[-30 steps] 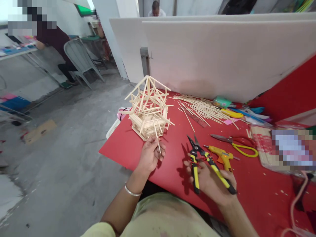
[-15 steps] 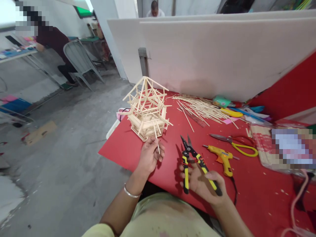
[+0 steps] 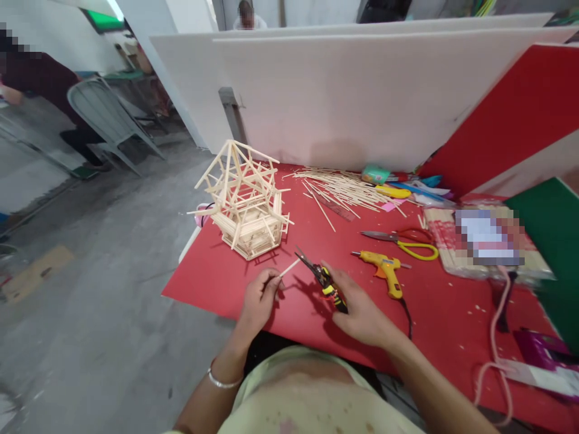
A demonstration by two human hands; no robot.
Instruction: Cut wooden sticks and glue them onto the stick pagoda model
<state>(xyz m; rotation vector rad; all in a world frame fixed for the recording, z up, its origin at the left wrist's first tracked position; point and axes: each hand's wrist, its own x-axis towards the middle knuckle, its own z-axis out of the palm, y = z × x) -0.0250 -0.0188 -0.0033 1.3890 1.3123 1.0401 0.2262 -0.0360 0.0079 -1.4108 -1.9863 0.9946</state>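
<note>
Between the fingertips of my left hand (image 3: 262, 296) is a thin wooden stick (image 3: 290, 267), its free end pointing up to the right. My right hand (image 3: 355, 304) is wrapped around black-and-yellow wire cutters (image 3: 323, 277), whose blades are at the stick's far end; whether they touch it I cannot tell. Just beyond my left hand stands a frame model made of sticks (image 3: 248, 208), with a peaked roof over a many-sided base. A yellow glue gun (image 3: 384, 268) lies to the right of my right hand.
On the red tabletop (image 3: 294, 331) lie a pile of loose sticks (image 3: 339, 188), scissors (image 3: 402, 241) with red and yellow handles, and a yellow cutter knife (image 3: 392, 191). A phone (image 3: 488, 235) rests on a packet at right. White boards (image 3: 339, 96) stand behind. A person sits far left.
My right hand has turned the cutters toward the left and brought their blades to the stick. My left hand has swung the stick out to the right, away from the model. The view has shifted right.
</note>
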